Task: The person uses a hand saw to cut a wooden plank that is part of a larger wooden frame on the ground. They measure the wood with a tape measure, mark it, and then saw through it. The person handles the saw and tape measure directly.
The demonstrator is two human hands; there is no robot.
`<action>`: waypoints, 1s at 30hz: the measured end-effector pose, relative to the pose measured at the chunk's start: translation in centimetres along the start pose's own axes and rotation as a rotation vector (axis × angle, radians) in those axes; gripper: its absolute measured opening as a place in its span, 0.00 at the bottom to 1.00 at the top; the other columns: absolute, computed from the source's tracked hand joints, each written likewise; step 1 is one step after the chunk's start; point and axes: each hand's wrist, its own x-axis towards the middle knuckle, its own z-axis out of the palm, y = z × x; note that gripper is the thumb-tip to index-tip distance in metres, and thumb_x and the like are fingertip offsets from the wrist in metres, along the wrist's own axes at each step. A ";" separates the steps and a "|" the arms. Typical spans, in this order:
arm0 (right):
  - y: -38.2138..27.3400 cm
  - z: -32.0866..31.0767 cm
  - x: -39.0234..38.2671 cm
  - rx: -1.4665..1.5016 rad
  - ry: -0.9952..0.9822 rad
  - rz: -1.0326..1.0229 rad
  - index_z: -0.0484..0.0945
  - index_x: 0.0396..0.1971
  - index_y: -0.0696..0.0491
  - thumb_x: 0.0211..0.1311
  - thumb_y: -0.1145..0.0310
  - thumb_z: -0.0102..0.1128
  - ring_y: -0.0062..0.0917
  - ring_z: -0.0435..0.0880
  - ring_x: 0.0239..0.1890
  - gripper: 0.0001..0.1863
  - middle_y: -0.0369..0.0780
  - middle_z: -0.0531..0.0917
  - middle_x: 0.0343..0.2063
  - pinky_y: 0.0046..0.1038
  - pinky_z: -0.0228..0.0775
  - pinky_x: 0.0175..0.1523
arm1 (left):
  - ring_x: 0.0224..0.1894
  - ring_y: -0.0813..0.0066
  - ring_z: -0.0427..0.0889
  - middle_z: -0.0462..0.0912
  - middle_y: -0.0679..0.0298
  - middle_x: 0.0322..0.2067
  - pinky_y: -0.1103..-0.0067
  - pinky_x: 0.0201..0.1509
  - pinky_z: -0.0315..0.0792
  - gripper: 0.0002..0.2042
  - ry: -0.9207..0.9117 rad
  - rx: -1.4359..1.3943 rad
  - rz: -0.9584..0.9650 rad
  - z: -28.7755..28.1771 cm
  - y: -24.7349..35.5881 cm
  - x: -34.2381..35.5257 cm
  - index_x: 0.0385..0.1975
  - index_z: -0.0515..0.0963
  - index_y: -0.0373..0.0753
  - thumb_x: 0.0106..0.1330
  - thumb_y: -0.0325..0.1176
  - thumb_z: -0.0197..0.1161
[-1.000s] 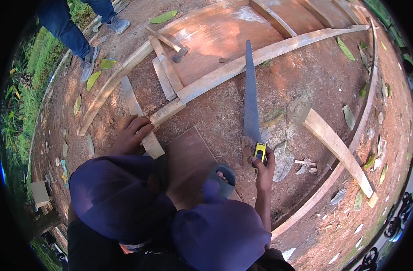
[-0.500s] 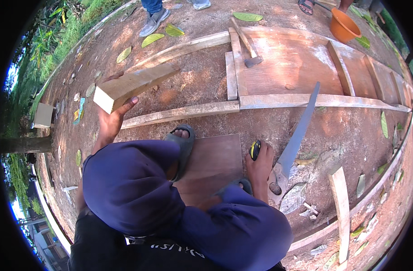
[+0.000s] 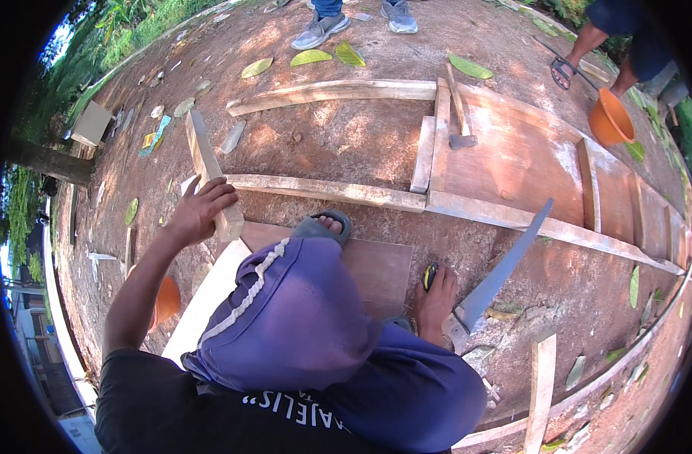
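While the left hand (image 3: 202,210) curls over the near end of a squared timber (image 3: 202,147), fingers draped across its top as if steadying it, the right hand (image 3: 434,299) is folded loosely round a yellow-and-black tape measure (image 3: 430,276), just off the right edge of the plywood sheet (image 3: 387,276). Right beside it, the handsaw (image 3: 512,261), handle toward the wrist; touching or not, I can't tell! One sandalled foot (image 3: 331,225) covers part of the sheet's upper edge, perhaps pinning it; purple trousers (image 3: 300,310) block the lower edge. Beyond, a long wooden rail (image 3: 323,189) bars the way, a hammer (image 3: 459,106) lies over the framed panel's (image 3: 512,159) upper-left corner, and an orange bucket (image 3: 611,117) stands past its upper edge.
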 end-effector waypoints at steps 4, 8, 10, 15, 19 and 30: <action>0.4 -0.2 -0.3 -0.020 0.007 -0.021 0.68 0.66 0.60 0.52 0.69 0.72 0.48 0.68 0.67 0.39 0.50 0.72 0.61 0.47 0.61 0.72 | 0.73 0.71 0.66 0.74 0.72 0.63 0.42 0.74 0.58 0.29 -0.397 0.069 0.157 5.4 -0.6 -2.9 0.60 0.73 0.52 0.55 0.30 0.71; -0.3 -0.4 -0.4 0.012 -0.016 -0.031 0.68 0.66 0.59 0.51 0.70 0.73 0.48 0.68 0.66 0.40 0.50 0.73 0.61 0.46 0.62 0.71 | 0.74 0.74 0.62 0.74 0.74 0.64 0.42 0.76 0.54 0.27 -0.587 0.064 0.171 12.0 -1.1 -7.6 0.66 0.71 0.53 0.66 0.33 0.64; 0.0 -0.7 -0.2 0.007 -0.028 -0.023 0.68 0.66 0.57 0.51 0.70 0.74 0.47 0.69 0.66 0.40 0.49 0.73 0.61 0.45 0.62 0.71 | 0.74 0.75 0.62 0.75 0.74 0.64 0.42 0.77 0.53 0.25 -0.662 0.166 0.170 14.1 0.0 -7.7 0.66 0.72 0.54 0.68 0.34 0.62; 1.3 0.0 0.1 -0.006 -0.044 0.004 0.69 0.66 0.54 0.50 0.69 0.75 0.48 0.70 0.64 0.40 0.48 0.74 0.60 0.44 0.64 0.70 | 0.76 0.70 0.58 0.72 0.70 0.67 0.43 0.79 0.49 0.21 -0.708 0.217 0.147 14.4 0.8 -8.2 0.63 0.74 0.56 0.70 0.36 0.60; 0.7 -0.5 0.2 -0.010 -0.041 0.007 0.69 0.65 0.55 0.50 0.69 0.75 0.48 0.71 0.64 0.40 0.49 0.74 0.60 0.44 0.64 0.69 | 0.80 0.65 0.53 0.67 0.63 0.71 0.42 0.80 0.46 0.20 -0.503 0.066 0.071 14.2 0.4 -10.2 0.61 0.75 0.57 0.70 0.35 0.59; 0.7 -0.5 0.1 -0.013 -0.080 -0.006 0.67 0.66 0.57 0.53 0.69 0.71 0.48 0.69 0.66 0.38 0.51 0.74 0.61 0.45 0.62 0.71 | 0.73 0.36 0.61 0.59 0.39 0.72 0.55 0.76 0.61 0.40 -0.243 -0.603 -0.806 15.6 3.7 -11.8 0.74 0.56 0.36 0.57 0.27 0.61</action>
